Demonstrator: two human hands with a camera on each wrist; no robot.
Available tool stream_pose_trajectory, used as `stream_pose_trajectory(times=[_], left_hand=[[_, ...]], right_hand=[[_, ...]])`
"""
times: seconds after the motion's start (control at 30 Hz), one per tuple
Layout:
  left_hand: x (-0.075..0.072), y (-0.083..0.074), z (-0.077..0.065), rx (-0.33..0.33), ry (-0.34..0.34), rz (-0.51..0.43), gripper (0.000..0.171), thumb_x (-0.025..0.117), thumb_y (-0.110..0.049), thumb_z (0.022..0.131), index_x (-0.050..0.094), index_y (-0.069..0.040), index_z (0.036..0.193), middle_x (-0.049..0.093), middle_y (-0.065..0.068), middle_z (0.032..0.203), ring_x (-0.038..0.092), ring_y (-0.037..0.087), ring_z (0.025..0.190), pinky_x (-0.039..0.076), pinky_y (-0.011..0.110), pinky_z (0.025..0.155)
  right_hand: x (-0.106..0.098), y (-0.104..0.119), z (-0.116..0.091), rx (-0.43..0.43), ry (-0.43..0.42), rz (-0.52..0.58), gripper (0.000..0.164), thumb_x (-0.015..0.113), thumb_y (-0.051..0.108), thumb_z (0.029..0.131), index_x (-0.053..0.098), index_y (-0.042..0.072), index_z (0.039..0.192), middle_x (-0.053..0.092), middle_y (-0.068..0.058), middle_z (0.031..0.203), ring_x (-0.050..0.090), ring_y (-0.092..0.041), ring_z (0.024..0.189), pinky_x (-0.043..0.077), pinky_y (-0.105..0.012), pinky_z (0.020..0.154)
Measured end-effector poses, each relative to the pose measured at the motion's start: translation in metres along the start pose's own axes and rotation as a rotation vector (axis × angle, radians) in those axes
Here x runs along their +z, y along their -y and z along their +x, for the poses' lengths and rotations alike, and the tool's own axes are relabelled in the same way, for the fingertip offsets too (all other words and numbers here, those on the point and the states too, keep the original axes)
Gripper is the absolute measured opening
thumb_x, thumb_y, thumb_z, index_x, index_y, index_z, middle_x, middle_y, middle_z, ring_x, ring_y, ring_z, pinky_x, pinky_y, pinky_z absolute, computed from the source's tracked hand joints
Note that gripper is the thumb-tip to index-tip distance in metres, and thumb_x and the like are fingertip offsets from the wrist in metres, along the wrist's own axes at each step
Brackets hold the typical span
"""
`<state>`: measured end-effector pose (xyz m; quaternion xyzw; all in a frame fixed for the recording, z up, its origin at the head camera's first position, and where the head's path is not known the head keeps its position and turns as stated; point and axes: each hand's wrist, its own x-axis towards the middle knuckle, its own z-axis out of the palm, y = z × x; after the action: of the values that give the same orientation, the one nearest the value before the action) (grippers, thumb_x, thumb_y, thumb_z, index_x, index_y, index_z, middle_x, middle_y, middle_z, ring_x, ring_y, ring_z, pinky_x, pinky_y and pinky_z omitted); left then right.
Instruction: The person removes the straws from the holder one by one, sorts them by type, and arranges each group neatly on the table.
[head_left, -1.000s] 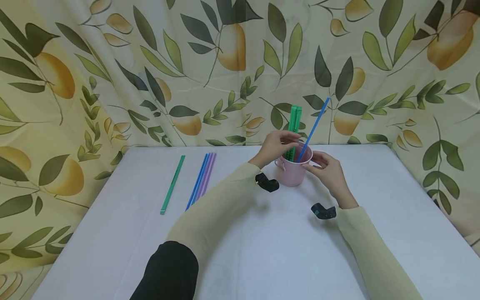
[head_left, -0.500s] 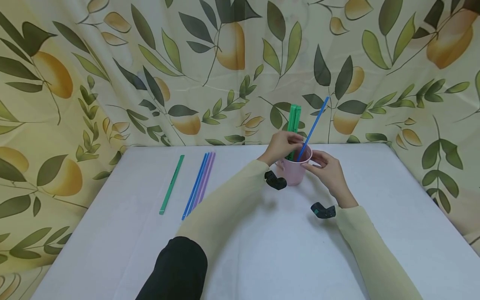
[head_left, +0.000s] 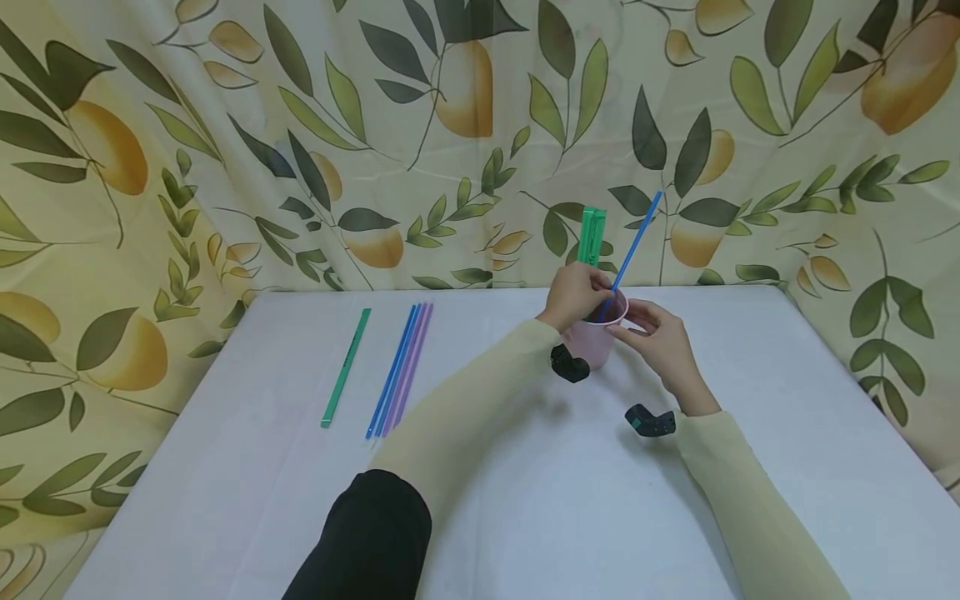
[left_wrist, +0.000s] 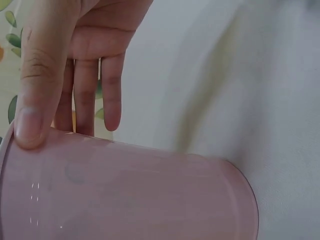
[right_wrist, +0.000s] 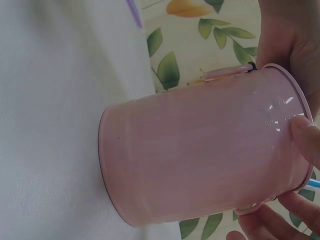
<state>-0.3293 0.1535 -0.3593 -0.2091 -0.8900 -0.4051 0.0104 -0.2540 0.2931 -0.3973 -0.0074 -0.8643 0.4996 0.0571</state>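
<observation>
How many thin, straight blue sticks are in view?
3: two thin blue sticks on the white table, and one blue stick leaning in the round pink cup; more may be hidden inside.

I'm looking at a white table [head_left: 525, 500]. On it a pink cup [head_left: 589, 343] stands upright, right of centre, near the far edge. Over left lies a green stick [head_left: 347, 367]; to its right, blue sticks [head_left: 390, 374] and purple sticks [head_left: 409, 364] lie side by side.
</observation>
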Motion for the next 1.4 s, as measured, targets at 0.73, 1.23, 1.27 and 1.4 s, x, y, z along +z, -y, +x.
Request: stream_pose_trajectory(times=[0.73,1.23,1.27,1.4], left_hand=[[0.005,-0.005,0.002,-0.071,-0.090,0.119,0.013,0.070,-0.026,0.085,0.076,-0.015,0.089,0.073,-0.005,0.087,0.065,0.006,0.082,0.052,0.013,0.066],[0.009,-0.007,0.003,-0.121,-0.144,0.078,0.014,0.073,-0.031,0.081,0.074,-0.020,0.090,0.074,-0.007,0.084,0.066,0.003,0.076,0.041,0.012,0.055],[0.009,-0.008,0.003,-0.125,-0.146,0.078,0.012,0.073,-0.030,0.081,0.074,-0.021,0.089,0.073,-0.008,0.083,0.065,0.003,0.075,0.040,0.012,0.054],[0.011,-0.008,0.003,-0.135,-0.155,0.082,0.009,0.073,-0.029,0.082,0.075,-0.022,0.087,0.073,-0.008,0.082,0.063,0.002,0.073,0.038,0.012,0.053]], right_hand=[[-0.001,0.000,0.001,0.005,0.012,-0.016,0.065,0.065,0.037,0.087,0.042,0.004,0.138,0.046,-0.017,0.142,0.045,-0.033,0.131,0.042,-0.036,0.099],[-0.001,-0.002,0.001,-0.007,0.015,-0.004,0.066,0.065,0.036,0.087,0.041,0.003,0.139,0.046,-0.018,0.142,0.046,-0.034,0.130,0.043,-0.027,0.095],[-0.001,-0.002,0.001,-0.008,0.017,-0.002,0.066,0.065,0.035,0.087,0.041,0.003,0.139,0.046,-0.018,0.142,0.045,-0.034,0.130,0.043,-0.026,0.095],[-0.001,-0.002,0.001,-0.007,0.020,0.002,0.066,0.066,0.034,0.087,0.040,0.003,0.140,0.046,-0.019,0.142,0.045,-0.035,0.130,0.044,-0.024,0.094]])
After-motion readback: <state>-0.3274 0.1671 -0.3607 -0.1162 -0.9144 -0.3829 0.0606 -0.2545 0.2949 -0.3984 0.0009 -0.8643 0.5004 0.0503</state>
